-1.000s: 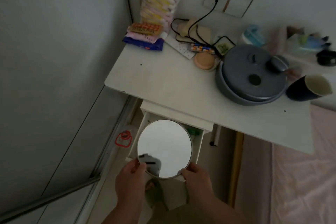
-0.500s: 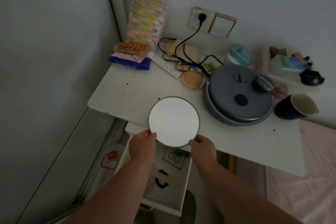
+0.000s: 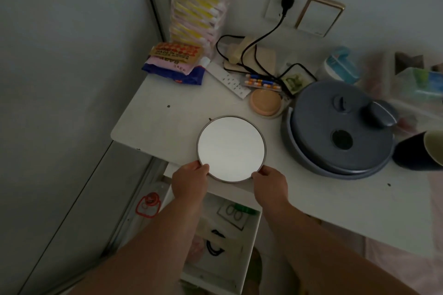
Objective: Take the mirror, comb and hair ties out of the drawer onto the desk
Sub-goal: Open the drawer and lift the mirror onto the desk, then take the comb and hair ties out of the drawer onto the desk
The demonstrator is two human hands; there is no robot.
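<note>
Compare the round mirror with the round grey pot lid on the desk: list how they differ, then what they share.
The mirror is flat, bright and reflective; the grey pot lid is dull, domed, with a knob and a dark hole. The mirror is held at its near edge by the left hand and right hand; the lid rests untouched on its pot. The lid looks wider. Both are round and over the desk.

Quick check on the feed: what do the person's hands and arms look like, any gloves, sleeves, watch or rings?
Both arms come in bare from the bottom of the frame, with no sleeves showing up to the picture's edge. The left hand and right hand are bare too: no gloves. No watch, bracelet or ring shows on either wrist or on the visible fingers, though the light is dim.
</note>
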